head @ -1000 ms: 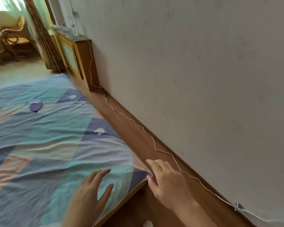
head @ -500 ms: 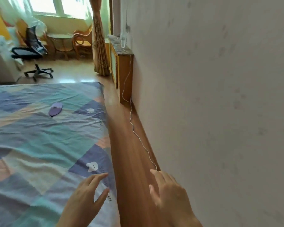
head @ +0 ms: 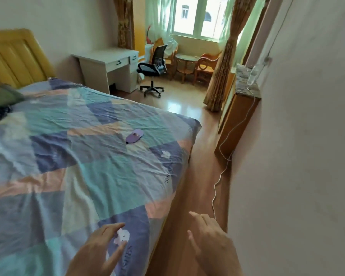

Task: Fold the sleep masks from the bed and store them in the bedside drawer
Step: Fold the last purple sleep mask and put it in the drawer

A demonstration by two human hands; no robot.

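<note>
We look down along the bed [head: 72, 156], our landmark, which is covered in a patchwork sheet of teal, purple and peach blocks. One purple mask [head: 134, 135] lies flat on the bed, toward its far right corner, well apart from both of our hands. No drawer can be picked out with certainty from this view.

Our left hand [head: 100, 251] is over the near right corner of the bed, fingers spread apart, holding nothing; whether it touches the sheet we cannot tell. Our right hand [head: 211, 238] is off the bed's right edge, over the wooden floor [head: 189, 196], fingers loosely apart and empty.

A white cable [head: 217, 182] trails along the floor right of the bed, by the wall [head: 297, 156], up to a wooden cabinet [head: 235, 124]. At the bed's head, a yellow headboard [head: 14, 58], with dark and green cloth [head: 0, 102] on the bed nearby. Beyond the bed's far side: a white desk [head: 108, 62], an office chair [head: 153, 68], and a window [head: 197, 16].
</note>
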